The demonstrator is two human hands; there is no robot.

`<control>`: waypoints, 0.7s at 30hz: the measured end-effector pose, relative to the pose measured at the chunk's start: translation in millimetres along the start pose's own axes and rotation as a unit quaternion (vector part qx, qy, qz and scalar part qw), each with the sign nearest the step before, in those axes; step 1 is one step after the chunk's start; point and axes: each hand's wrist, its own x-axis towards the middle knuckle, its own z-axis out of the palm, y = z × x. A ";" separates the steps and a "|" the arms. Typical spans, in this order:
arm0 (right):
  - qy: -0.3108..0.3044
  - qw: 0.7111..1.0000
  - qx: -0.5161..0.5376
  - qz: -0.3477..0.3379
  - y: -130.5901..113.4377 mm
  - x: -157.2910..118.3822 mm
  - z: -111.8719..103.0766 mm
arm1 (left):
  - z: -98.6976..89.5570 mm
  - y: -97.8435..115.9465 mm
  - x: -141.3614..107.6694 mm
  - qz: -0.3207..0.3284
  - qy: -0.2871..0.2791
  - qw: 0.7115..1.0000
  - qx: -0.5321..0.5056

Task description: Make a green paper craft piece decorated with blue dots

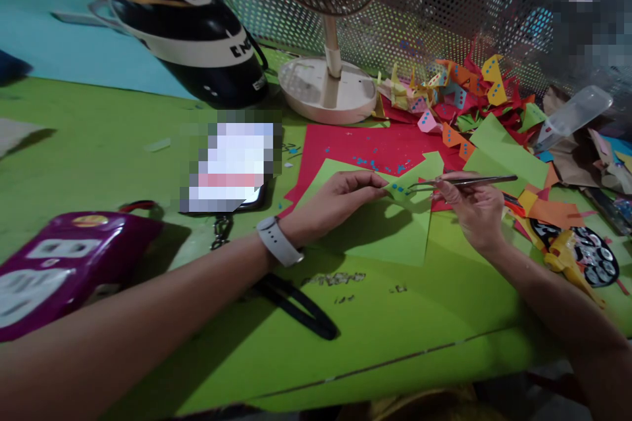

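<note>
My left hand (348,194), with a white band on its wrist, pinches the edge of a small green paper piece (419,174) that carries several blue dots. Between the thumb and fingers of my right hand (471,210) is a pair of metal tweezers (478,180), its tips touching the paper close to the dots. Beneath both hands lies a larger green paper sheet (395,243), partly over a red sheet (326,145) sprinkled with tiny blue bits. An orange-handled thing behind my right hand is mostly hidden.
Folded, dotted colored papers (459,92) are heaped at the back right, near a clear plastic container (575,115). A fan (328,89) and a dark bottle (197,46) stand behind. Leftward are a phone (232,164) and a purple power box (74,256); a black strap (301,306) lies in front.
</note>
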 end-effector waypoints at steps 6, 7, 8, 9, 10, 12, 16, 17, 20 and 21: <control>0.009 0.999 0.012 -0.038 -1.0 -2.4 -1.6 | -0.7 0.2 -0.4 -0.004 0.009 1.000 -0.011; 0.019 0.999 0.012 -0.042 -1.6 -2.6 -1.9 | -0.7 0.7 -0.6 -0.003 0.011 1.000 -0.008; 0.031 0.998 0.013 -0.044 -2.4 -2.6 -2.2 | -0.6 1.3 -0.9 -0.003 0.013 1.000 -0.006; 0.041 0.998 0.014 -0.046 -3.3 -2.5 -2.5 | -0.5 2.0 -1.2 -0.003 0.013 1.000 -0.006; 0.048 0.998 0.015 -0.046 -4.2 -2.2 -2.9 | -0.3 2.6 -1.4 -0.003 0.014 1.000 -0.006; 0.052 0.997 0.020 -0.048 -6.2 -1.4 -4.0 | 0.1 3.4 -1.6 -0.004 0.017 1.000 -0.013; 0.059 0.996 0.033 -0.055 -9.6 2.0 -7.5 | -0.1 0.8 -0.3 0.004 0.028 0.999 -0.033; 0.061 0.996 0.034 -0.051 -9.8 3.2 -8.5 | -0.4 -0.5 0.0 0.008 0.033 0.999 -0.034; 0.064 0.997 0.037 -0.027 -7.7 7.7 -11.7 | -1.1 -4.0 0.6 0.012 0.056 0.997 -0.044; 0.064 0.997 0.040 -0.017 -6.3 9.1 -12.6 | -1.2 -4.6 0.5 0.011 0.061 0.997 -0.055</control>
